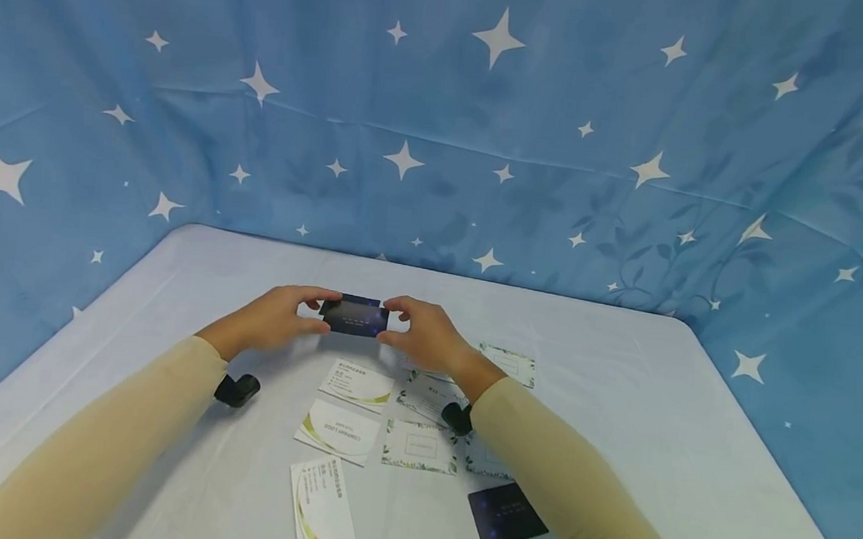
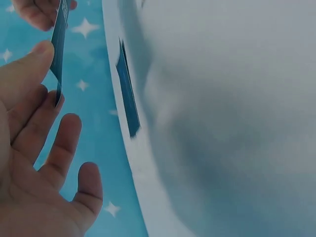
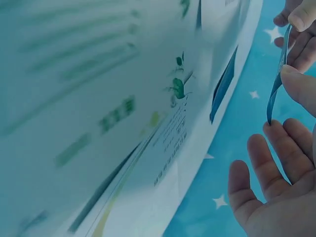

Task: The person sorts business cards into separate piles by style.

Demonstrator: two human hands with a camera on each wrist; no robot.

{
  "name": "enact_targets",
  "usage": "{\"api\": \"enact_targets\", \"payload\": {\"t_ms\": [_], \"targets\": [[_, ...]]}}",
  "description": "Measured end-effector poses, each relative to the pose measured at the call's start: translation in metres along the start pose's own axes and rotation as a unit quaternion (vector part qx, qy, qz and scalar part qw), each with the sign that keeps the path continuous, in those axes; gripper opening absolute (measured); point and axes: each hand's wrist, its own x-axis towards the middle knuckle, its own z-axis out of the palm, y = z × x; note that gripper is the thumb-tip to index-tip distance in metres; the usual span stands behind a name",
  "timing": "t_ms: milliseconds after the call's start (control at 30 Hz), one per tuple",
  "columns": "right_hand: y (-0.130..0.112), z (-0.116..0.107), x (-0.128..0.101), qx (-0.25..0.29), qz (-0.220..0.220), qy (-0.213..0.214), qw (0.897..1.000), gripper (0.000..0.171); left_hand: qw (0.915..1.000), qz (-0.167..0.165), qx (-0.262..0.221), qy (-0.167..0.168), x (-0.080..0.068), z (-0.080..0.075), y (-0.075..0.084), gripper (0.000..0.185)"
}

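Observation:
A dark blue business card point(image 1: 356, 319) with small light print is held up by both hands above the far half of the table. My left hand point(image 1: 278, 319) pinches its left end between thumb and finger; the other fingers are spread in the left wrist view. At the opposite end, my right hand point(image 1: 430, 336) pinches the card the same way. Behind and below it, another dark card point(image 2: 128, 94) lies on the white table, mostly covered in the head view. Under the right forearm, cards with green leaf borders point(image 1: 420, 447) are partly hidden.
White cards with gold-green curves point(image 1: 337, 430) lie in the middle, with more such cards point(image 1: 322, 506) nearer the front. A dark card point(image 1: 508, 515) rests beside the right sleeve. The white table point(image 1: 604, 373) meets a blue star-patterned curtain point(image 1: 436, 203) at the back.

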Motion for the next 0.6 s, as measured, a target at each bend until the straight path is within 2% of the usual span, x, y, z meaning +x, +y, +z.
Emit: {"api": "enact_targets", "payload": {"t_ms": [267,600], "targets": [[-0.002,0.013,0.031,0.011,0.026,-0.003,1.000,0.054,0.9993,-0.029,0.003,-0.024,0.022,-0.011,-0.020,0.057],[0.002,0.023,0.058,0.006,0.077,0.001,0.997,0.053,0.9981,-0.051,-0.003,-0.035,0.048,-0.013,-0.029,0.057]]}}
